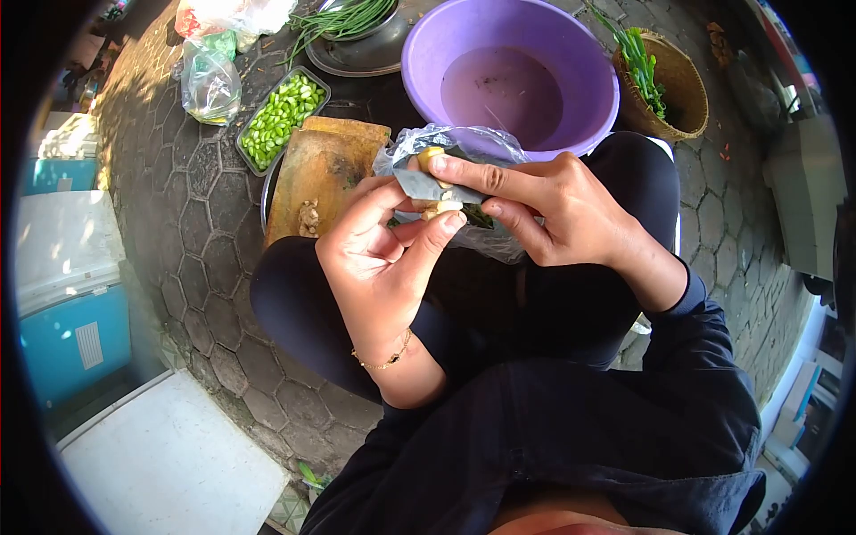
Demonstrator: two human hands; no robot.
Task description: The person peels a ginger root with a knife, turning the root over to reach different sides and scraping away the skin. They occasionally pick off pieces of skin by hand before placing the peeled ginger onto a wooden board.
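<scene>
My left hand (379,254) pinches a pale, partly peeled piece of ginger (442,210) between thumb and fingers. In my right hand (571,209) is a knife (415,185), its wide grey blade lying across the ginger. The right fingertips press near the yellowish upper end of the root, and the handle is mostly hidden by the hand. A clear plastic bag (504,245) sits open beneath both hands, with something green inside. To the left, a knobby brown root piece (308,218) rests on a worn wooden cutting board (343,165).
A purple basin (419,67) with cloudy water stands ahead. Left of it are a tray of chopped green vegetables (283,120), long green beans (334,27) and plastic bags (211,85). A woven basket (682,94) holds greens at right. A white lid (178,455) lies near left.
</scene>
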